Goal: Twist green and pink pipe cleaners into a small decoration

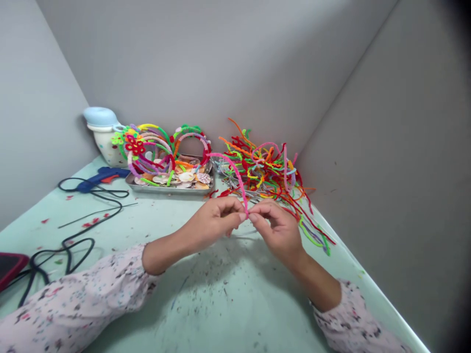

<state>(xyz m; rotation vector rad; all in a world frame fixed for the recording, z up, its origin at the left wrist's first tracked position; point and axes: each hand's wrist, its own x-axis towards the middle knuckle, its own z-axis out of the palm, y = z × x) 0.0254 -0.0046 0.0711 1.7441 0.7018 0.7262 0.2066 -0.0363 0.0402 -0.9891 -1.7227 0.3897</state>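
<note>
A pink pipe cleaner (239,177) curves up and to the left from the fingertips of both hands. My left hand (217,215) pinches it near its lower end between thumb and forefinger. The fingertips of my right hand (277,228) meet the left ones and are closed on the same end. Exactly how that end is bent is hidden by the fingers. Just behind the hands lies a tangled heap of pipe cleaners (268,166) in red, orange, green, yellow and pink.
A metal tray (172,190) of seashells (186,176) carries several bent pipe-cleaner hoops (154,147), some with flowers. Left of it are a blue glue gun (97,179), a black cord (110,214) and a white cup with a blue lid (106,137). A red-edged device (13,267) lies far left. Grey walls enclose the table (235,304).
</note>
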